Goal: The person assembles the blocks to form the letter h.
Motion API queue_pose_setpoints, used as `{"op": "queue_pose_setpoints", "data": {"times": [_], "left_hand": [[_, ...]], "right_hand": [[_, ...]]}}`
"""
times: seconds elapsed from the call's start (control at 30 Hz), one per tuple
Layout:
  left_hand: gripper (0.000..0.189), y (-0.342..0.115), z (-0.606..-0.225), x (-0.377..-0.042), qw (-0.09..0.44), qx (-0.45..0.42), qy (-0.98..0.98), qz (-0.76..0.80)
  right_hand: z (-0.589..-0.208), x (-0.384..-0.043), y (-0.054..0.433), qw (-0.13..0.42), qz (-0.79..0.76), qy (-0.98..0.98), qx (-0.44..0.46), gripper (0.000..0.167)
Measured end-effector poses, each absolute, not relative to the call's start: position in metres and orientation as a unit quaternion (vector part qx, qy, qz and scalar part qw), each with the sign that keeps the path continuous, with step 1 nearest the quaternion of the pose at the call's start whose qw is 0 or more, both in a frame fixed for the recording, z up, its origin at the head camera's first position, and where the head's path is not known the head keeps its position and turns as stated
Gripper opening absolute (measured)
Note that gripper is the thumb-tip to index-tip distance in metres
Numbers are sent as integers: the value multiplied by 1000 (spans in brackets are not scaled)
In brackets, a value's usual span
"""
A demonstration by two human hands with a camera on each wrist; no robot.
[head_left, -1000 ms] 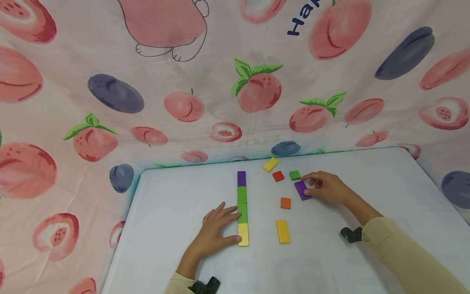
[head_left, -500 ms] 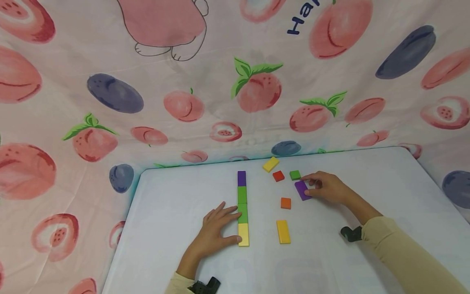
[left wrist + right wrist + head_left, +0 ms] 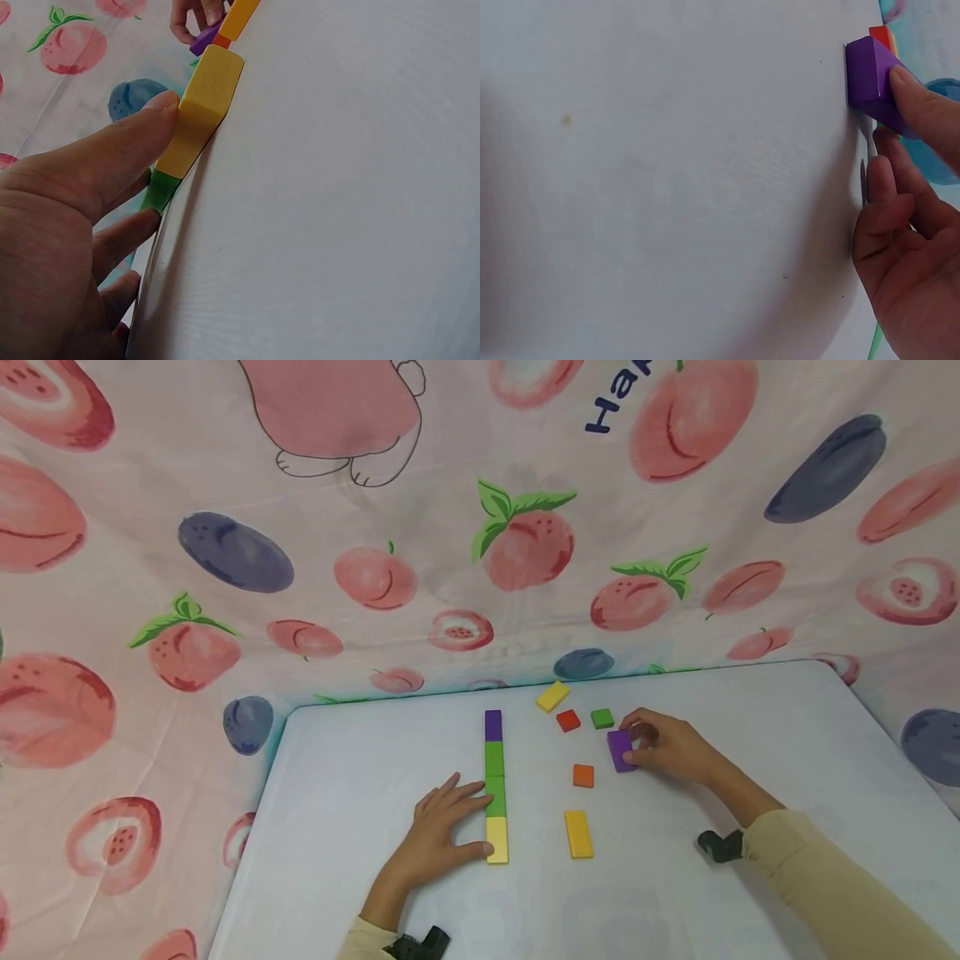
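A straight row runs away from the person: a yellow block [image 3: 497,840] nearest, then two green blocks [image 3: 495,796], and a purple block [image 3: 492,726] at the far end. My left hand [image 3: 442,831] lies along its left side with spread fingers. The thumb touches the yellow block, also large in the left wrist view, and the index fingertip touches the nearer green block. To the right, my right hand [image 3: 670,745] pinches another purple block [image 3: 618,751] between thumb and fingers. The right wrist view shows the thumb pressed on that purple block [image 3: 870,75], the other fingers curled below.
Loose blocks lie between the row and my right hand: a small orange block [image 3: 582,776], a yellow block [image 3: 579,834], a red block [image 3: 568,720], a small green block [image 3: 602,718] and another yellow block [image 3: 552,696] near the back edge. A fruit-print cloth [image 3: 450,510] hangs behind the white table [image 3: 360,760].
The purple block under my right hand has turned straighter and shifted slightly right, away from the small green block. My right fingertips have drawn back with it. The left hand and the row have stayed put.
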State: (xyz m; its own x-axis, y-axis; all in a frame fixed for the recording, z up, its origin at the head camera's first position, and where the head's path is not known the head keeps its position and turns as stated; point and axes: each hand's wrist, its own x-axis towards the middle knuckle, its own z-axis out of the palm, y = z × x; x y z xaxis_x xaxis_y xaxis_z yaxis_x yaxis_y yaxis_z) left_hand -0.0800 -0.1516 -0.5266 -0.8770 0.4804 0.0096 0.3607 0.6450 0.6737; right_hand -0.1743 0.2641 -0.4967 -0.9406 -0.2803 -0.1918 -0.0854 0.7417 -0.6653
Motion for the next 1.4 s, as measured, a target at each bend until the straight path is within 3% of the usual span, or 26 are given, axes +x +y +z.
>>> {"op": "queue_pose_setpoints", "data": {"times": [0.37, 0.93, 1.4], "left_hand": [[68, -152, -525, -79, 78, 238, 902, 351], [68, -151, -528, -80, 86, 234, 904, 348], [68, -151, -526, -80, 86, 232, 904, 349]], "right_hand": [[-496, -166, 264, 154, -400, 901, -69, 42], [-490, -149, 247, 118, -435, 889, -74, 41], [-480, -144, 220, 149, -483, 861, -63, 47]]}}
